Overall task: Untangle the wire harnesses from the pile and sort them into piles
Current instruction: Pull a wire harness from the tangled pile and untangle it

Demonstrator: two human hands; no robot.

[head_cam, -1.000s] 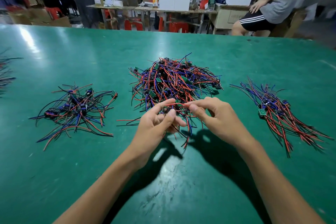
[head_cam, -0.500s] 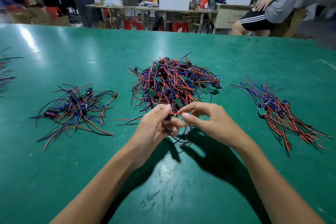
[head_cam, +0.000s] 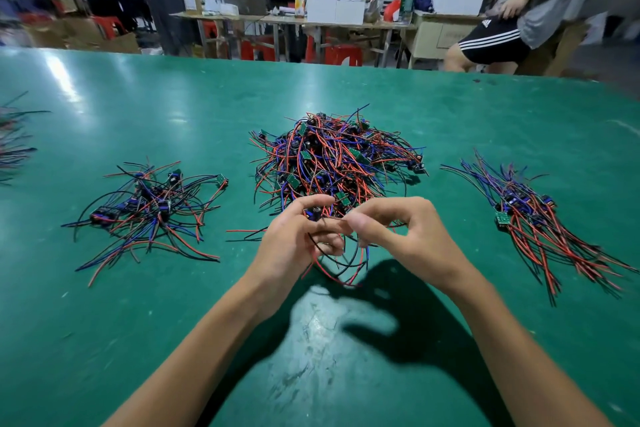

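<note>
Both hands pinch one wire harness (head_cam: 329,246) just near of the tangled pile (head_cam: 332,159), left hand (head_cam: 294,243) at its small black part, right hand (head_cam: 391,232) on a wire. Best to draw the looped wires out slowly, I judge, so none snag, before choosing the left pile (head_cam: 149,208) or right pile (head_cam: 540,222).

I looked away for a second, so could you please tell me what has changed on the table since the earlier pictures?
Both hands, left and right, drew one harness a little toward the person; its wires, stretched between them before, now hang in loops below. Both still pinch it. The middle pile, left pile and right pile stayed put.
</note>
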